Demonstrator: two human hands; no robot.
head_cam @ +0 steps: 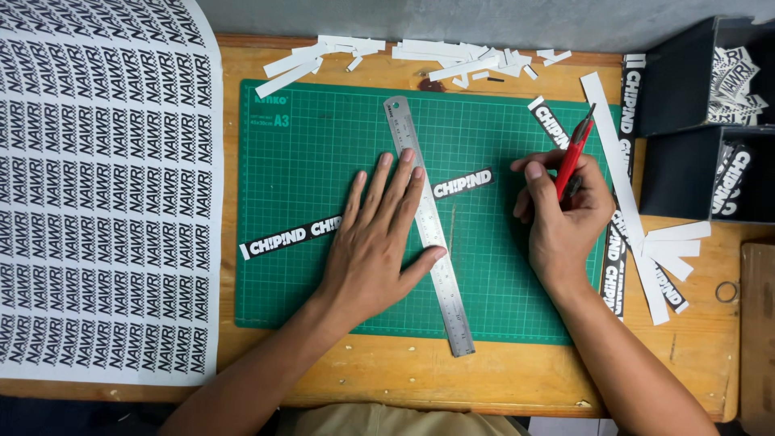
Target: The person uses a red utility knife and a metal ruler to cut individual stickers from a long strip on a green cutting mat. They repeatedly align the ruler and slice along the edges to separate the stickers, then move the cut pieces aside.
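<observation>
Left hand (379, 242) pins ruler (428, 226), near-vertical, top tilted left.

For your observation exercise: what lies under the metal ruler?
The metal ruler crosses a black printed strip on the green cutting mat; the left hand covers the strip's middle.

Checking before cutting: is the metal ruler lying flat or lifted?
Flat: the metal ruler lies on the green cutting mat, pressed by the left hand.

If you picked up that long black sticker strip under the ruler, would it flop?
Probably yes: the black sticker strip looks thin and flat like paper, so it would likely droop. It seems light and might slide easily, which may be why the left hand presses the metal ruler over it.
</observation>
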